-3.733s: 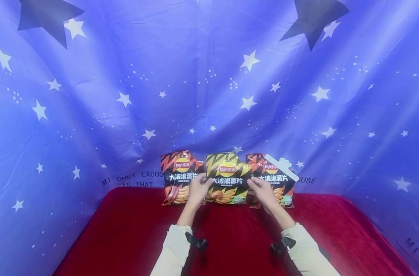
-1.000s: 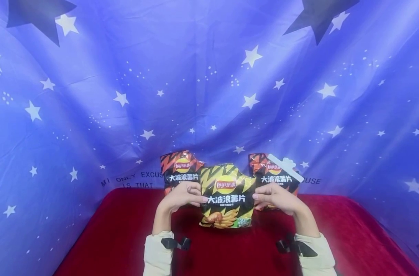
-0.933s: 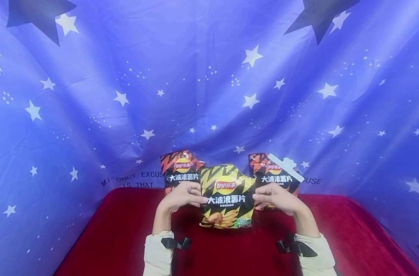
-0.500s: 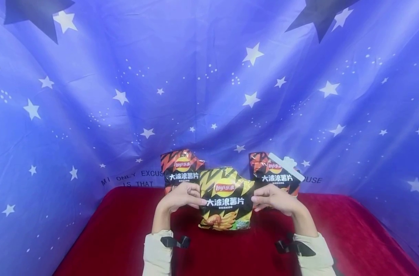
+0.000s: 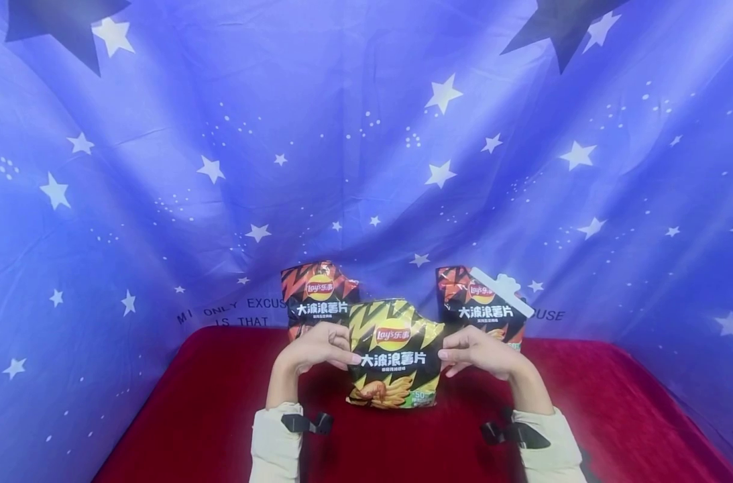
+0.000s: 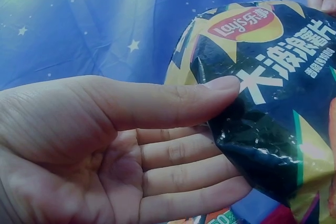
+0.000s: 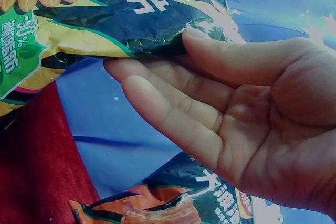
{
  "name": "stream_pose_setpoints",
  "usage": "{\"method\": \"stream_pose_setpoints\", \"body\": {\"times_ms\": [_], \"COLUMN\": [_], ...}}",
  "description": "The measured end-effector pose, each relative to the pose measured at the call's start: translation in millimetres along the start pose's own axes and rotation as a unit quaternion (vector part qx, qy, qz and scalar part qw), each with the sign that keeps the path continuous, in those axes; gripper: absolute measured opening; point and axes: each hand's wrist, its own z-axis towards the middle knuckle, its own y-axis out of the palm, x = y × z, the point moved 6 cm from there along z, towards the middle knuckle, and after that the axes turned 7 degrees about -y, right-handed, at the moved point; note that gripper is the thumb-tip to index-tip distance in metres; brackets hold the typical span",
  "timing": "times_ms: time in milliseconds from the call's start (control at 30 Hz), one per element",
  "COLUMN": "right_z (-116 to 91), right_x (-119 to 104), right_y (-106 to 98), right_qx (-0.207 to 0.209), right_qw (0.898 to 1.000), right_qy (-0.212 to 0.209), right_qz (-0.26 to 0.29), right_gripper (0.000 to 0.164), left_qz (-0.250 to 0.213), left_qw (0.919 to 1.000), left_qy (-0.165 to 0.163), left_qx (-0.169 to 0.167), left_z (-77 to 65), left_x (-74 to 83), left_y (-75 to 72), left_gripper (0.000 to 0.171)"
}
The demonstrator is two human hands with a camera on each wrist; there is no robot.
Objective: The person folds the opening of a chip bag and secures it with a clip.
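A yellow-and-black bag of potato chips [image 5: 395, 386] is held upright in front of me, its top right corner slanting away. My left hand [image 5: 314, 350] pinches its left edge, thumb on the front and fingers behind, as the left wrist view shows. At the opposite edge, my right hand [image 5: 483, 352] grips the bag between thumb [image 7: 226, 56] and fingers. Behind it to the left stands a red-and-black chip bag [image 5: 320, 295], partly covered. Another red-and-black chip bag [image 5: 471, 298] stands at the back right, with a white sealing clip [image 5: 501, 292] across its upper right corner.
A dark red velvet cloth [image 5: 221, 396] covers the table. Blue star-printed curtain [image 5: 342, 134] hangs directly behind the rear bags and along both sides. Each wrist carries a black strapped camera.
Over the earlier frames, the yellow-and-black chip bag has come from between the two red bags toward me. In the last second it sinks slightly, both hands still holding its sides.
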Motion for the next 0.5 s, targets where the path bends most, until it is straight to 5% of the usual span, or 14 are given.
{"method": "stream_pose_setpoints", "body": {"times_ms": [333, 400, 500], "right_z": [-0.1, 0.0, 0.2], "right_x": [2.4, 2.6, 2.8], "right_y": [-0.2, 0.0, 0.2], "right_qx": [-0.004, -0.005, -0.007], "right_qw": [1.0, 1.0, 1.0], "right_qy": [0.001, 0.002, 0.001], "right_qz": [0.003, 0.004, 0.002], "right_gripper": [0.039, 0.04, 0.04], "left_qz": [-0.003, 0.012, 0.043], "left_qw": [1.0, 0.9996, 0.9952], "left_qy": [-0.004, 0.0, 0.005], "left_qx": [-0.001, 0.026, 0.087], "left_z": [-0.3, -1.0, -3.3], "left_x": [0.1, 1.3, 5.7], "left_y": [-0.8, -3.7, -9.3], "left_gripper": [0.039, 0.031, 0.059]}}
